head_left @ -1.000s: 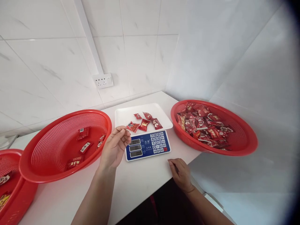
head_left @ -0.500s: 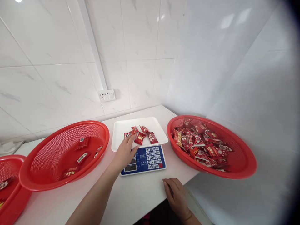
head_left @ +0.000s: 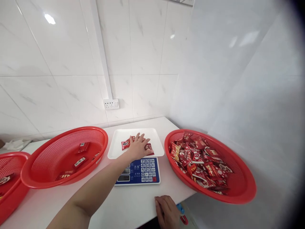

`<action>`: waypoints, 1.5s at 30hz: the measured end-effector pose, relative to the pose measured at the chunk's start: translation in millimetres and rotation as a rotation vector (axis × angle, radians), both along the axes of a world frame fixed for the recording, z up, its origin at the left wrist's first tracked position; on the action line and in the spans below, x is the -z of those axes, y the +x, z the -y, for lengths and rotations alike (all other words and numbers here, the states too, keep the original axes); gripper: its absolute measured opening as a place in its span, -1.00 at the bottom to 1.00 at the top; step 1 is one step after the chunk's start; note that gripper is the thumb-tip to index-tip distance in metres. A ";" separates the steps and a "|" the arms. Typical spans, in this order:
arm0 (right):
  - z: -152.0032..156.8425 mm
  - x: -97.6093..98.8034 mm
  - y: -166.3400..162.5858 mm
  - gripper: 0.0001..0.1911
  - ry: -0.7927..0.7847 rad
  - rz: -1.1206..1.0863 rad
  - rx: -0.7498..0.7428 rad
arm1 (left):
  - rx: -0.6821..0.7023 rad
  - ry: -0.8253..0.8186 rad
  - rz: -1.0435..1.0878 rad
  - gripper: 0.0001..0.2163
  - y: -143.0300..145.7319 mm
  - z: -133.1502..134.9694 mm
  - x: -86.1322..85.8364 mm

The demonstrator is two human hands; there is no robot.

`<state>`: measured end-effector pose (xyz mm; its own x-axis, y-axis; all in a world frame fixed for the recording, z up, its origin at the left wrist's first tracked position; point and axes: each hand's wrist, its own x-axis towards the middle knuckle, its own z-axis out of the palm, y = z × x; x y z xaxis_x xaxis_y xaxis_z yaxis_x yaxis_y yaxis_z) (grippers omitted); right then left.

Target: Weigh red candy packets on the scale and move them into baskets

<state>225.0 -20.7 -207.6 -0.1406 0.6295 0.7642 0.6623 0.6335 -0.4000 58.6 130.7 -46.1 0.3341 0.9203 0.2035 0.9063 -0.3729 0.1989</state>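
Observation:
My left hand is spread over several red-wrapped snack packets on the white tray of a weighing scale. Its fingers are apart and cover part of the pile. A red packet sticks out to the left of the fingers, and another packet shows by the thumb. In front of the tray is the scale's blue keypad panel, partly behind my left forearm. At the table's front edge rests my right hand, its fingers curled in, with nothing seen in them.
On the right, a red basket heaped with red packets reaches past the table edge. A red basket with a few packets stands left of the scale, and another red basket is cut off farther left. A wall socket is behind.
My left hand has moved right and farther over the packets, its fingers now spread wide. My right hand stays curled at the table edge. The camera view has shifted a little.

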 end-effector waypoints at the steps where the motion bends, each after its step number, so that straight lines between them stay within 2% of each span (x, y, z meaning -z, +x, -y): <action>1: -0.1 1.1 0.6 -0.87 0.011 0.009 -0.002 | -0.018 -0.029 -0.013 -0.43 0.7 -2.4 1.6; 5: 0.6 4.4 1.8 -0.88 0.042 0.029 -0.014 | -0.074 -0.102 -0.035 -0.41 -4.8 -8.3 3.7; 10: 2.1 1.7 -0.3 -0.88 0.060 0.025 0.013 | -0.067 -0.077 -0.016 -0.50 -13.5 -5.9 -4.2; 13: 3.4 -2.2 -0.9 -0.87 0.066 0.027 0.006 | -0.071 0.004 0.024 -0.53 -17.2 11.3 -12.2; 16: 4.4 -5.2 0.3 -0.86 0.063 0.038 -0.006 | -0.108 0.102 0.075 -0.55 -26.1 50.4 -11.4; 18: 4.2 -5.6 2.2 -0.85 0.064 0.045 -0.004 | -0.144 0.152 0.105 -0.58 -36.8 87.3 0.9; 20: 3.3 -4.7 4.8 -0.84 0.070 0.053 0.006 | -0.198 0.193 0.169 -0.59 -49.7 127.3 23.4; 23: 1.1 -2.2 8.7 -0.81 0.069 0.061 0.008 | -0.313 0.108 0.219 -0.60 -65.4 179.0 65.7; 26: 0.1 -1.2 11.3 -0.78 0.048 0.068 -0.012 | -0.348 -0.003 0.257 -0.61 -68.3 207.8 98.3; 29: 1.1 -3.1 12.5 -0.76 0.036 0.085 -0.019 | -0.341 -0.073 0.284 -0.59 -63.2 213.8 109.5; 35: 3.3 -7.3 14.0 -0.79 0.001 0.134 -0.038 | -0.384 -0.067 0.431 -0.61 -63.4 206.3 104.9; 38: 3.7 -6.5 12.1 -0.80 0.003 0.144 -0.023 | -0.378 -0.049 0.413 -0.61 -65.4 206.1 107.1; 40: 3.6 -4.9 9.7 -0.81 0.024 0.135 0.002 | -0.341 -0.051 0.366 -0.59 -66.3 206.4 109.0; 45: 2.1 0.3 5.7 -0.84 0.087 0.137 0.046 | -0.144 -0.092 0.269 -0.54 -70.9 206.4 112.2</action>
<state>230.7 -22.8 -207.8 -0.2198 0.5699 0.7917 0.7361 0.6295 -0.2487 -12.2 -75.7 -158.2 0.1443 0.9729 0.1804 0.8589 -0.2137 0.4654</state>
